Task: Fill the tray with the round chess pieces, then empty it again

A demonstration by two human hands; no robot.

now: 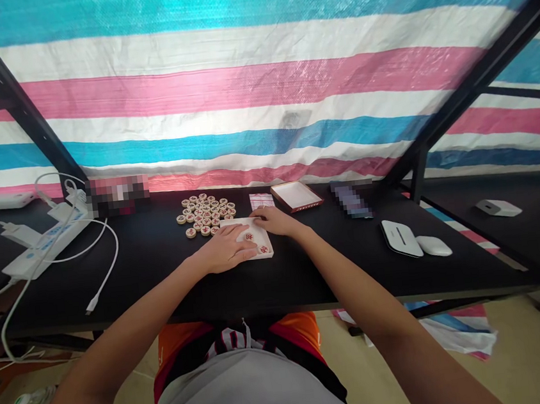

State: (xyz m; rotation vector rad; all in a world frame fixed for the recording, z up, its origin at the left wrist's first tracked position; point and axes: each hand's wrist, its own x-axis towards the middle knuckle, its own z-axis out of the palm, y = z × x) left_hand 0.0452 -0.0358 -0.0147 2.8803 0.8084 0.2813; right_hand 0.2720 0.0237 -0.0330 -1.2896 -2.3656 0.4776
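A shallow white box (pixel 266 252) lies on the black table in front of me, with red-marked Chinese chess pieces (pixel 249 237) inside. My left hand (pixel 224 248) reaches over its left side, fingers spread and lying across the inside, so part of the contents is hidden. At the far right corner, my right hand (pixel 276 220) has its fingers curled around the box's rim. Just beyond the box, to the left, a loose cluster of round Chinese chess pieces (pixel 206 212) is spread on the table, several with dark characters.
Behind the box are a printed card (pixel 262 200) and an open box lid (pixel 297 196). A blurred phone-like object (pixel 353 200), a white flat case (pixel 402 238) and a mouse-shaped white item (pixel 433 246) sit right. A power strip (pixel 47 244) with cables occupies the left.
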